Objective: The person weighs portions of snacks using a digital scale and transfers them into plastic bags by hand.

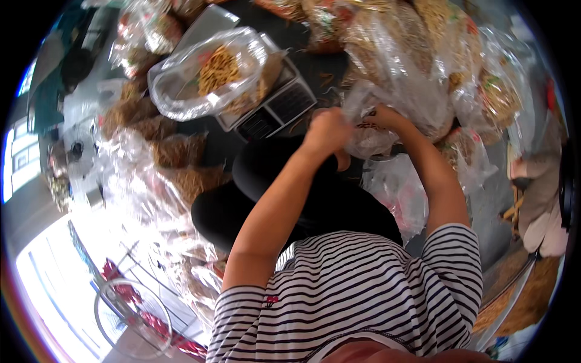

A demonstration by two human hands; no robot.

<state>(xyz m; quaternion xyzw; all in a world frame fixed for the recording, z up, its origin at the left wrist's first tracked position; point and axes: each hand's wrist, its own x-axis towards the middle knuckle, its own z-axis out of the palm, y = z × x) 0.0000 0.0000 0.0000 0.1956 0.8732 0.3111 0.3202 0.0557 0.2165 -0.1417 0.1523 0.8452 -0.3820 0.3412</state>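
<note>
In front of my knees a clear plastic bag (372, 142) with its crumpled mouth hangs between my two hands. My left hand (328, 132) is curled at the left edge of the plastic, partly blurred by motion, with the thumb pointing down. From the right, my right hand (386, 117) grips the bag, its fingertips partly covered by the film. To the left, an open clear bag of yellow-brown dried strips (219, 71) rests on a digital scale (289, 103). Large bags of similar dried pieces (393, 48) are piled just beyond my hands.
Filled bags of brown strips (181, 151) line the left side. More filled bags (499, 94) stand at the right, near a loose plastic bag (399, 187) beside my leg. Loose strips lie on the dark surface. A bicycle wheel (133, 317) shows at lower left.
</note>
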